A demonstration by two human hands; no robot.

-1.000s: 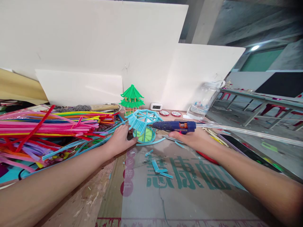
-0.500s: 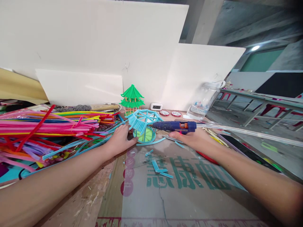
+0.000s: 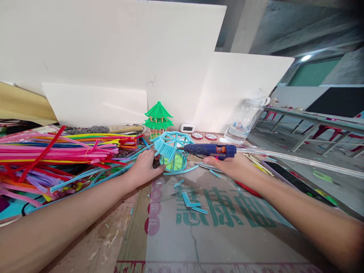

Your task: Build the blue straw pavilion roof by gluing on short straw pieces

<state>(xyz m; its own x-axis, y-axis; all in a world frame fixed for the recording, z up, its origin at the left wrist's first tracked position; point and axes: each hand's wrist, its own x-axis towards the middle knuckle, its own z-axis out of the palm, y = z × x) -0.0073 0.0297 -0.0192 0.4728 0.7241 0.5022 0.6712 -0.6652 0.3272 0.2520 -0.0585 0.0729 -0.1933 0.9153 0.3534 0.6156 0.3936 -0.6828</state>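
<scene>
A small light-blue pavilion model [image 3: 171, 147] made of straws stands on a green round base [image 3: 175, 163]. My left hand [image 3: 144, 168] grips its left side at the base, fingers closed around it. My right hand [image 3: 230, 165] holds a blue hot glue gun [image 3: 212, 150] level, its nozzle pointing left and touching the model's roof edge. A clear glue stick [image 3: 295, 160] sticks out of the gun's back to the right.
A big pile of coloured straws [image 3: 54, 155] fills the left. A finished green pavilion [image 3: 158, 118], a small clock [image 3: 187, 128] and a clear jar [image 3: 246, 119] stand at the back by white boards. Cut blue straw bits [image 3: 193, 203] lie on the cardboard [image 3: 227, 227].
Almost nothing: the glue gun has shifted very slightly at the model's roof. My left hand stays on the model.
</scene>
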